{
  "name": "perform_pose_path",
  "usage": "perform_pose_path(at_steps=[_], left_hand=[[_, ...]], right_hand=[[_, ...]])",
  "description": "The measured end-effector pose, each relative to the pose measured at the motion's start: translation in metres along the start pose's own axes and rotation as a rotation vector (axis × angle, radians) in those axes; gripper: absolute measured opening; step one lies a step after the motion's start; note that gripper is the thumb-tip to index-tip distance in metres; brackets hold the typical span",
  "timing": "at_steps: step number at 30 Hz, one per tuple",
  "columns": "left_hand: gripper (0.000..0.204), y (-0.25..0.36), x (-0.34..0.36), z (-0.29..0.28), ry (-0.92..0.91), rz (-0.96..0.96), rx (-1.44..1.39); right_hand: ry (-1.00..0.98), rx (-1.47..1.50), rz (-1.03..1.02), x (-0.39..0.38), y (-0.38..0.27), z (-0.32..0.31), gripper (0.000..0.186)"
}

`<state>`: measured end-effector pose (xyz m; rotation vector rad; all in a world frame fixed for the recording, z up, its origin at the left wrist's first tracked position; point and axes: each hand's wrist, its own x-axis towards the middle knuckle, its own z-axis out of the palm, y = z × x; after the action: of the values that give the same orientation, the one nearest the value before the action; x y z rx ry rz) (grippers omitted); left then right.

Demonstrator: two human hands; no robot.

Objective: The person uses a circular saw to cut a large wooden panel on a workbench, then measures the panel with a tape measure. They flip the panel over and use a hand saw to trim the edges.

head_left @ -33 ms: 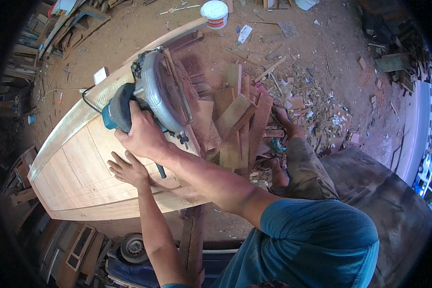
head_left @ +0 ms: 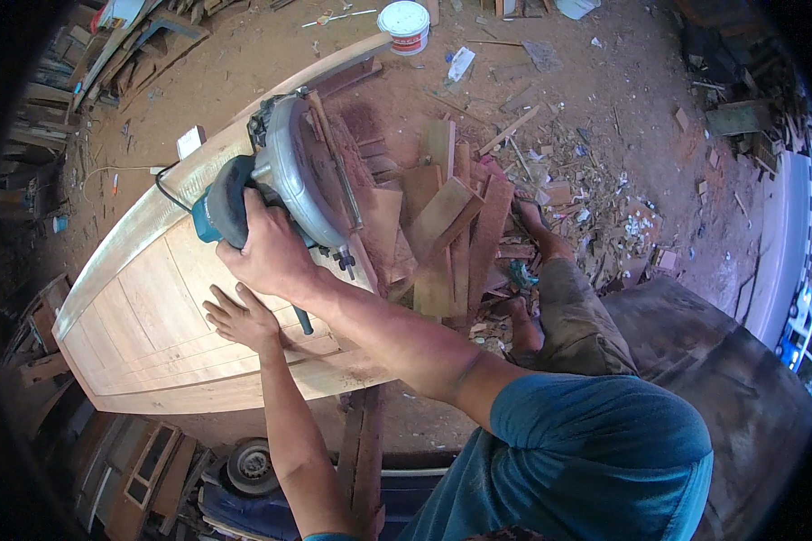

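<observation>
Wooden panel above littered dirt; left hand splayed flat; right hand grips saw.

Set against the earlier picture, any change now is too small to make out with certainty. Neither the right hand on the circular saw, nor the left hand on the wooden panel, nor the saw itself has visibly shifted in relation to the panel's near edge or its pale far edge.
</observation>
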<state>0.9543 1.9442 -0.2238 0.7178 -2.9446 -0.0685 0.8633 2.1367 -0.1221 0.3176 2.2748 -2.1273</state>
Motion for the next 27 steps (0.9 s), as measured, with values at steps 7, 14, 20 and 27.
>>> perform_pose_path(at_steps=[7,14,20,27], left_hand=[[0.074,-0.002,-0.001,0.0,0.003,0.008,-0.016],[0.073,0.001,-0.002,-0.002,-0.004,-0.005,-0.025],[0.075,0.004,-0.003,-0.005,-0.022,-0.007,-0.029],[0.077,0.001,-0.003,-0.004,-0.027,-0.019,-0.028]], right_hand=[[-0.031,0.016,0.038,0.006,-0.006,-0.004,0.069],[-0.021,0.013,0.023,0.01,-0.006,-0.004,0.066],[-0.047,-0.01,0.031,0.016,-0.011,-0.008,0.068],[-0.005,0.001,-0.007,0.023,-0.009,-0.004,0.067]])
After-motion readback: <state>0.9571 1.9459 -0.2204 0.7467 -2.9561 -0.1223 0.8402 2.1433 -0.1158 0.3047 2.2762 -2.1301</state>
